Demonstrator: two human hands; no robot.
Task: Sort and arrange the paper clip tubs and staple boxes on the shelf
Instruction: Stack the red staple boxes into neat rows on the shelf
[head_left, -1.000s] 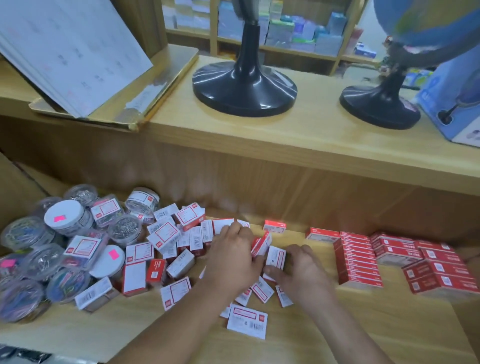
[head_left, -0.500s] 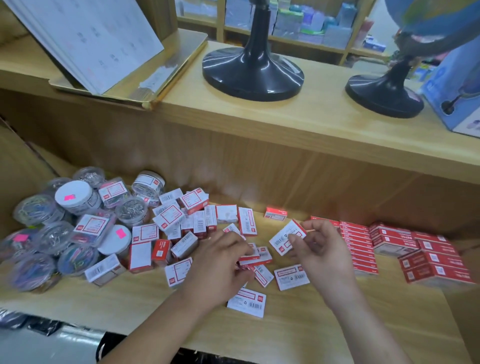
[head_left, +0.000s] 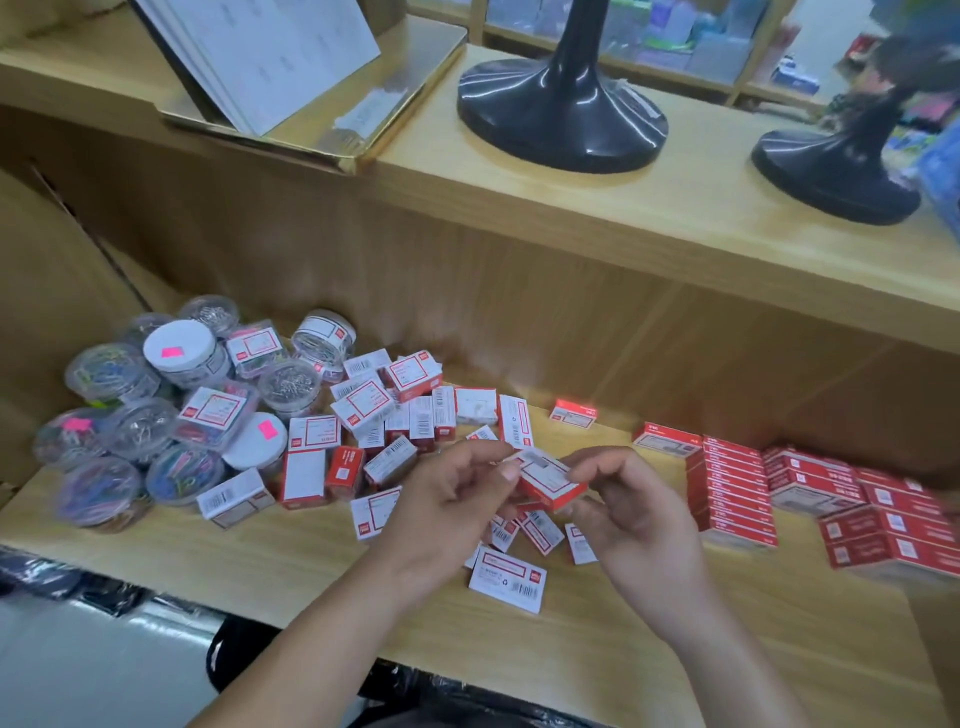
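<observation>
One staple box (head_left: 550, 480) pinched between left hand (head_left: 452, 499) and right hand (head_left: 623, 509) above mid shelf (head_left: 311, 551), roughly two dozen loose boxes (head_left: 363, 402) beneath, about a dozen paper clip tubs (head_left: 179, 348) left, red stacks (head_left: 732, 483) right, two black stands (head_left: 561, 104) on the wooden ledge (head_left: 675, 208) above

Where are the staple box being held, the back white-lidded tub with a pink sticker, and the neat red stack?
held staple box (head_left: 551, 480), head view, white top face.
back white-lidded tub (head_left: 188, 335), head view, lid beside sticker.
neat red stack (head_left: 730, 488), head view, top face.
</observation>
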